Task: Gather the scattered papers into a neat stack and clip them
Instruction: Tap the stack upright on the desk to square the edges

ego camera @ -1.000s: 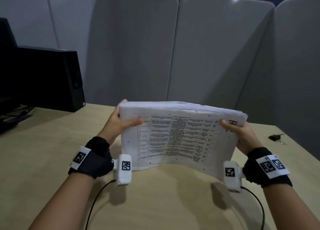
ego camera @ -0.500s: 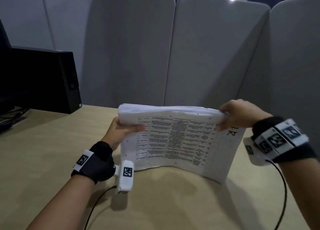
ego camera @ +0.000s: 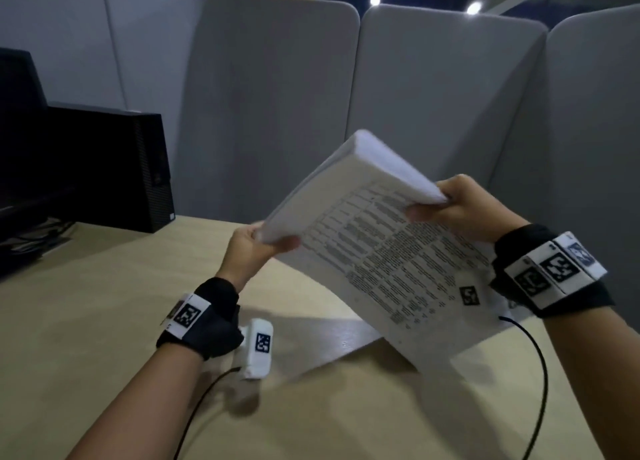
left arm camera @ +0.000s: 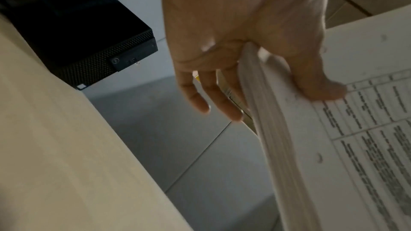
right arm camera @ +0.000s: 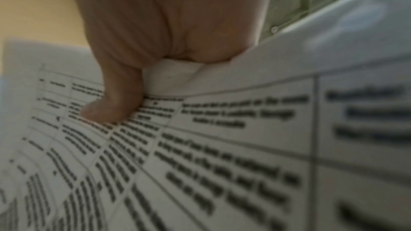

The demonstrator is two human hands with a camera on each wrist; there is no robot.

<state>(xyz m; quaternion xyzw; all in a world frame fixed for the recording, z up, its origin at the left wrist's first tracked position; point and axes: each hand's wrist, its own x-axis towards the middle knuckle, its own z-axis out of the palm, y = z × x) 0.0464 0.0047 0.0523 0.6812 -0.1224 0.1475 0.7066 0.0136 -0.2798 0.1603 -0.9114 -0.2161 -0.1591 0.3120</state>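
Observation:
A thick stack of white papers point(ego camera: 381, 252) with printed tables on its near face hangs tilted above the wooden desk point(ego camera: 86, 304); one corner points up and left. My left hand point(ego camera: 256, 248) grips its lower-left corner, thumb on the printed face, fingers behind. In the left wrist view the papers point(left arm camera: 355, 129) sit between the thumb and fingers of the left hand point(left arm camera: 255, 69). My right hand point(ego camera: 450, 207) pinches the upper-right edge; the right wrist view shows the right hand point(right arm camera: 138, 85) with its thumb pressed on the printed papers point(right arm camera: 222, 155). No clip is visible.
A black computer case point(ego camera: 114, 169) stands on the desk at the back left, with a dark monitor point(ego camera: 17, 89) beside it. Grey partition panels point(ego camera: 277, 113) wall the desk behind and to the right. Cables trail from both wrists.
The stack stood on its long edge on the desk; now it is lifted and rotated, its left corner swung upward. My right hand moved from the right side to the top edge.

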